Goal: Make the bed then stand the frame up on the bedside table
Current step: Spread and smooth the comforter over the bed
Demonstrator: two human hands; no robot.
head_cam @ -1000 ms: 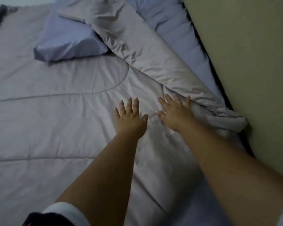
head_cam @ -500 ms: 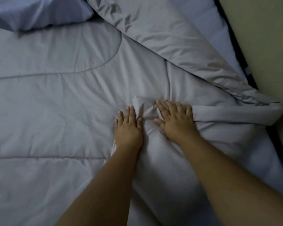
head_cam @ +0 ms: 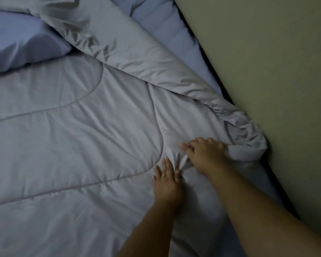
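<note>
A grey quilted comforter (head_cam: 78, 145) covers the bed, and its right side is folded back in a long diagonal roll (head_cam: 137, 58) along the wall. My left hand (head_cam: 167, 184) lies flat on the comforter with its fingers straight. Just to its right, my right hand (head_cam: 204, 153) sits on the bunched end of the fold (head_cam: 245, 145), fingers bent down into the cloth. Creases fan out between the two hands. No frame or bedside table is in view.
A pale blue pillow (head_cam: 20, 43) lies at the top left, partly under the folded comforter. The blue sheet (head_cam: 170, 34) shows along the right edge of the mattress. A beige wall (head_cam: 267, 71) runs close along that side.
Both hands have slid down and right toward the wall, dragging the comforter. The right hand's fingers, flat before, now dig into the bunched fold. The view has swung left.
</note>
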